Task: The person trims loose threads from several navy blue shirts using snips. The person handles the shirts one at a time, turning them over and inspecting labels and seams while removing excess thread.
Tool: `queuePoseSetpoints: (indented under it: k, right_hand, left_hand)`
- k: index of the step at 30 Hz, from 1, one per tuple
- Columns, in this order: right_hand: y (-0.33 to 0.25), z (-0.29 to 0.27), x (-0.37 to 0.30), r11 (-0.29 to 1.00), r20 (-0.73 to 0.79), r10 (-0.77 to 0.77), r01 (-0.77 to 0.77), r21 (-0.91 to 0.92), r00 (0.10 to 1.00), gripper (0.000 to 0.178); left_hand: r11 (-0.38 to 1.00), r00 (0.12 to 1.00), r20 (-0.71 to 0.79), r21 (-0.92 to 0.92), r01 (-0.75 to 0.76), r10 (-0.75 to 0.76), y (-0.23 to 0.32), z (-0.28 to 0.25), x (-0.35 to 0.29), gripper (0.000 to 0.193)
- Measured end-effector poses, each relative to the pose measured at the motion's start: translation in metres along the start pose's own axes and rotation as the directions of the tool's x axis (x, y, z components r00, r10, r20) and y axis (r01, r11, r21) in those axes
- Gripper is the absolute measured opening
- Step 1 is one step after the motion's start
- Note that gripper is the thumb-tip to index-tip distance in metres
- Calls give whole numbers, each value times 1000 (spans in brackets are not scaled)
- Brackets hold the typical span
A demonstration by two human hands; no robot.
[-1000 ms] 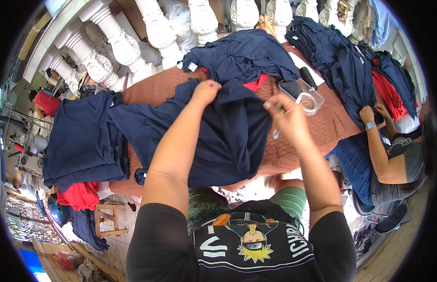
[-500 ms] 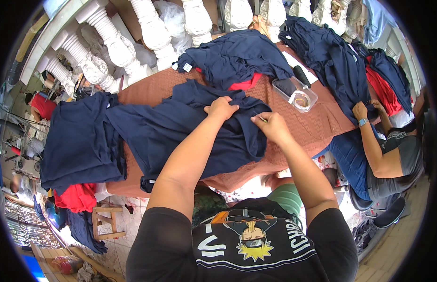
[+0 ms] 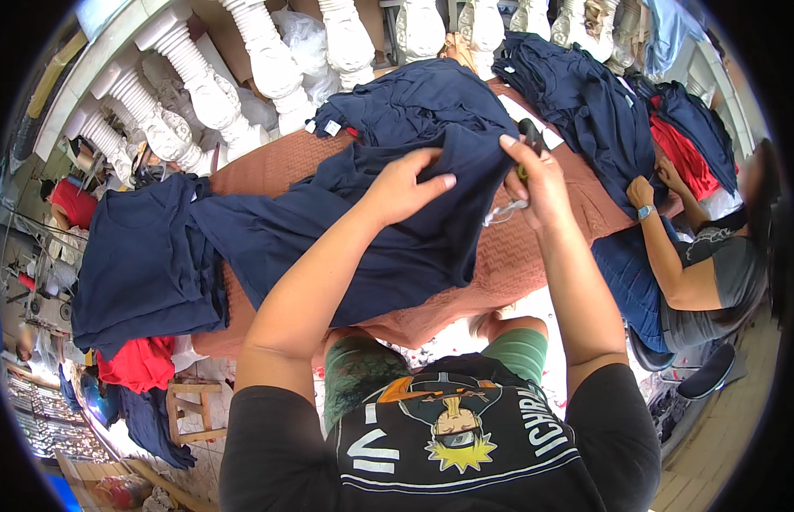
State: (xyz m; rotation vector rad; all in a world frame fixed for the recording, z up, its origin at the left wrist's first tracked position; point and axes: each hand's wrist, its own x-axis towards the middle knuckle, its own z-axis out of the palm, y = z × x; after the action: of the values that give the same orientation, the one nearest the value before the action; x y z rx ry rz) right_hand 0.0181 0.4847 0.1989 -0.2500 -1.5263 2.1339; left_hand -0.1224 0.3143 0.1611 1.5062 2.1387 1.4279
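Observation:
A navy garment (image 3: 397,256) is spread in front of me, its right part lifted off the table. My left hand (image 3: 405,188) grips it, thumb on top and the other fingertips partly hidden at a fold. With the thumb and forefinger of my right hand (image 3: 538,183) I pinch the raised edge of the garment. A small yellow-green thing (image 3: 522,173) shows in that hand's palm; its kind is unclear. Below it is something whitish and see-through (image 3: 503,212), partly hidden. A black cone-shaped object (image 3: 530,135) stands just beyond my right hand.
A brown cloth (image 3: 269,166) covers the table. Navy garments (image 3: 149,256) are stacked left, with more navy garments (image 3: 414,98) behind. At right, another person (image 3: 691,264) handles dark clothing (image 3: 589,119). White balusters (image 3: 269,64) line the far side. A wooden stool (image 3: 192,410) stands lower left.
My right hand has moved up and right, drawing the garment's edge up over the clear plastic box. My left hand has shifted slightly. The garment's right part is now raised and stretched.

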Motion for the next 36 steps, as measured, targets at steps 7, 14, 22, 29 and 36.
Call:
queuePoseSetpoints:
  k: [7,14,22,29,36]
  right_hand:
    - [-86,-5,-5,969,-53,-247,248,8,967,25]
    - [-110,-34,73,968,-167,-148,108,-227,975,18]
    - [-151,-21,83,964,15,-256,256,-74,967,17]
    - [-79,-36,70,984,46,-169,171,-46,985,17]
    - [30,-173,-60,821,22,330,-276,-499,944,15]
  left_hand:
    - [921,917,390,381,-75,-87,48,-58,-13,54]
    - [480,856,263,877,-19,-445,48,-129,-14,56]
    - [-117,939,-331,940,319,-97,90,-176,-20,42]
    - [261,826,-523,784,562,-210,92,-134,-35,75]
    - [874,957,71,431,226,-283,52,-58,-202,60]
